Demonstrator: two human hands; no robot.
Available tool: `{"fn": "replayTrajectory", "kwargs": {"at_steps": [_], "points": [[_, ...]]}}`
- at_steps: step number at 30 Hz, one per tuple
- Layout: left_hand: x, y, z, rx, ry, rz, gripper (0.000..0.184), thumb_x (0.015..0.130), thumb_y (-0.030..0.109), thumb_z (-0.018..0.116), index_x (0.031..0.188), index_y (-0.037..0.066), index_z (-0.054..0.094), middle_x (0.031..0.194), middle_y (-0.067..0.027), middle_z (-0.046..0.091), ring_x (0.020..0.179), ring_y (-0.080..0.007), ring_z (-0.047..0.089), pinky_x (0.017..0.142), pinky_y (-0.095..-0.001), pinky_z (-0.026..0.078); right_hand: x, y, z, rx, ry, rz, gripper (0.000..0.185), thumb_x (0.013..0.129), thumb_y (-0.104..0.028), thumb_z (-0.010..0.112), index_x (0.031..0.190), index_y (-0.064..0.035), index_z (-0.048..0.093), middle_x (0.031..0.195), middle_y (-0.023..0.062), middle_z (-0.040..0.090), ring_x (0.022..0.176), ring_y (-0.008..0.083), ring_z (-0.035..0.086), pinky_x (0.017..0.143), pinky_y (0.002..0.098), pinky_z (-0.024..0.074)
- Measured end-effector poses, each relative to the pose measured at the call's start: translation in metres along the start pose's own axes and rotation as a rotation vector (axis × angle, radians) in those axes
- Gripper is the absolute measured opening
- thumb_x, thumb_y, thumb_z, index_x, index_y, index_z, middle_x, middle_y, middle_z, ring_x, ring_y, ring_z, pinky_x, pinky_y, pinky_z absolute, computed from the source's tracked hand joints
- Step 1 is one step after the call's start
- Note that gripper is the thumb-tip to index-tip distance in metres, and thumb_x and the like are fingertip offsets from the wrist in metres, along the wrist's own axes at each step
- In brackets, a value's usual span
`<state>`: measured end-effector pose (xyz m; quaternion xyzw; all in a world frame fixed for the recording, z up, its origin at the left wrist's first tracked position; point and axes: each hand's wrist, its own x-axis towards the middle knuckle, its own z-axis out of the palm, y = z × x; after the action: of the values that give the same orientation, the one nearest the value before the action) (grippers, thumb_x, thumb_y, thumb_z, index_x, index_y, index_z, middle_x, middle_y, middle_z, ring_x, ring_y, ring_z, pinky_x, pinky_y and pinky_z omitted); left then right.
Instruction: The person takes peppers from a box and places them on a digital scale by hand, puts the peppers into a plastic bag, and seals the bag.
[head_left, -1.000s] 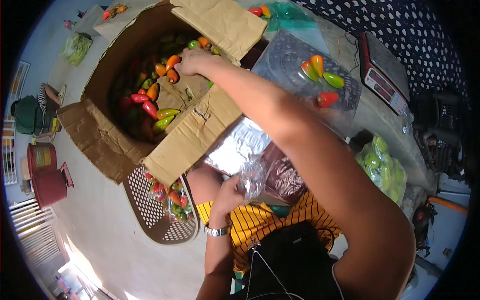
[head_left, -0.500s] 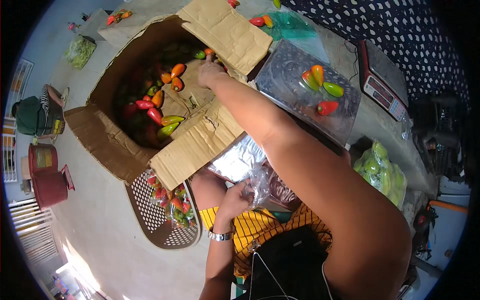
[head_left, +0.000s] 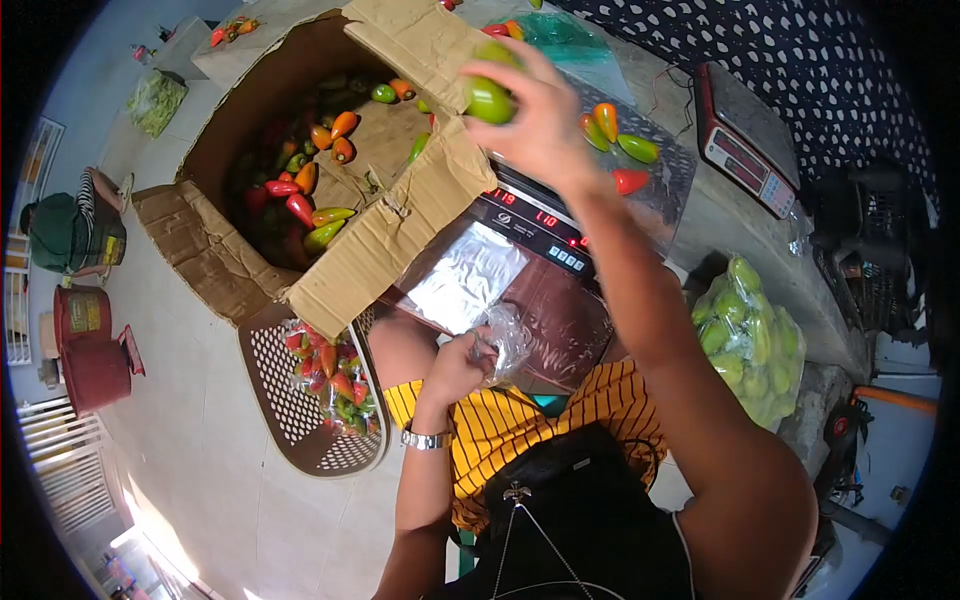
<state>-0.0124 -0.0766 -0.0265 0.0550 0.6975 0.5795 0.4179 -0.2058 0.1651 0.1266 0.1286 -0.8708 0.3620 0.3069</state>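
My right hand (head_left: 540, 125) is raised over the box's right flap, its fingers closed around green peppers (head_left: 490, 98), apparently two. In my left hand (head_left: 460, 368), near my lap, is a crumpled clear plastic bag (head_left: 510, 342). The open cardboard box (head_left: 385, 255) holds red, orange and green peppers (head_left: 298, 208), with its far side in shadow. Right of the box, several peppers (head_left: 605, 122) lie on a scale's platform (head_left: 672, 195). That scale's lit red display (head_left: 545, 218) shows beneath my right wrist. A shiny silver sheet (head_left: 468, 275) lies on a brown plastic-covered surface (head_left: 555, 310).
A perforated basket (head_left: 275, 385) with bagged peppers (head_left: 338, 385) stands on the floor at left. A second scale (head_left: 745, 150) sits at the right. A bag of green produce (head_left: 750, 335) lies below it. Red buckets (head_left: 90, 350) and a person (head_left: 70, 232) appear far left.
My right hand has come up out of the box and moved right, now with green peppers in it. The scale's display has come into view. My left hand still holds the plastic bag.
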Motion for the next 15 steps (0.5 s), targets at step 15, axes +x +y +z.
{"fn": "replayTrajectory", "kwargs": {"at_steps": [15], "points": [[-0.006, 0.002, 0.009, 0.100, 0.088, 0.043, 0.054, 0.081, -0.012, 0.060, 0.134, 0.002, 0.062, 0.092, -0.0036, 0.066, 0.060, -0.0101, 0.060, 0.050, -0.0262, 0.047, -0.092, 0.085, -0.087, -0.284, -0.506, 0.063, 0.055, 0.074, -0.026, 0.082, 0.127, -0.0174, 0.069, 0.153, 0.0132, 0.050, 0.140, 0.0399, 0.047, 0.118, 0.0479, 0.0379]]}}
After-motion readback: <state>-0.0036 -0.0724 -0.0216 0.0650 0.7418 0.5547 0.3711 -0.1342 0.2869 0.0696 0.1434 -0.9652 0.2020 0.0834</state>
